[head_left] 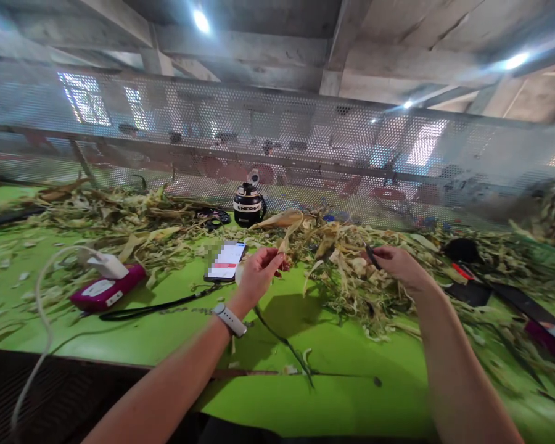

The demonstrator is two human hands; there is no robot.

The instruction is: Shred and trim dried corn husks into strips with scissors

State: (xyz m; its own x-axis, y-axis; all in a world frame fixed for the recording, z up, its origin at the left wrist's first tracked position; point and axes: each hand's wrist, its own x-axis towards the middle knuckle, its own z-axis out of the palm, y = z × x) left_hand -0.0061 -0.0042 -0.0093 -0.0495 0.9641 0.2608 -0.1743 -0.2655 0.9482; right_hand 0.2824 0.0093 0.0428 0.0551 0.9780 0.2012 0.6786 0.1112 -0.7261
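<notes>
In the head view, the two hands are well apart above a green table (351,401). The left hand (258,280), with a pale watch (230,320) at its wrist, pinches a dry leaf (292,233) between thumb and fingers; the leaf sticks up and bends over at its top. A thin green stem (284,344) trails below that hand towards the table's near edge; whether it is joined to the leaf, I cannot tell. The right hand (400,266) is closed around a small dark tool (372,256), perhaps a blade, pointing away over a heap of leaf scraps (356,296). The tool and the leaf do not touch.

A phone (226,261) lies just beside the left hand, on its far left side. A black bottle (248,206) stands behind it, near the foot of a mesh screen (305,135). Further left, a purple power strip (108,290) carries a white charger (107,266), whose cable (39,290) loops off the table's near edge.

The chief risk, I judge, is a cut finger: if the tool has an edge, the left fingertips sit close to anything it might trim. The leaf looks brittle and could tear under a hard pinch. A leftward sweep could knock the phone, and a snagged cable could drag the charger loose.
</notes>
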